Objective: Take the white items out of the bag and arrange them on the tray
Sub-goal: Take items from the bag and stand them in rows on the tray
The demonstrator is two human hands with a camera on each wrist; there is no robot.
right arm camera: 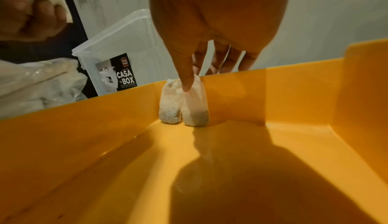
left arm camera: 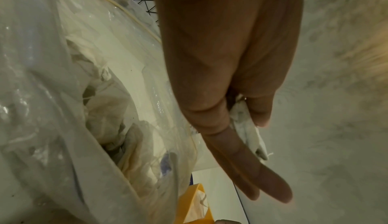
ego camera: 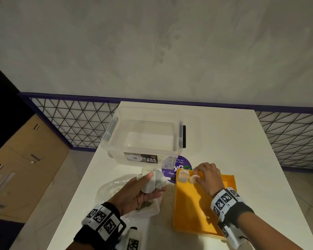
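Two white sachets stand against the far left corner of the yellow tray [ego camera: 193, 210]. One sachet [right arm camera: 170, 104] stands free. My right hand [ego camera: 197, 175] pinches the top of the other sachet [right arm camera: 195, 106], thumb in front, fingers behind. My left hand [ego camera: 154, 184] is raised over the clear plastic bag [ego camera: 112, 188], gripping a bunch of white sachets [ego camera: 157, 175] between thumb and fingers. In the left wrist view the bunch [left arm camera: 245, 128] shows between the fingers, and more white sachets lie inside the bag [left arm camera: 73, 111].
A clear lidless storage box [ego camera: 143, 134] with a black label stands behind the bag and tray. A purple round sticker [ego camera: 179, 165] lies on the white table [ego camera: 242, 150]. Dark crumbs dot the table between bag and tray. A mesh railing runs behind the table.
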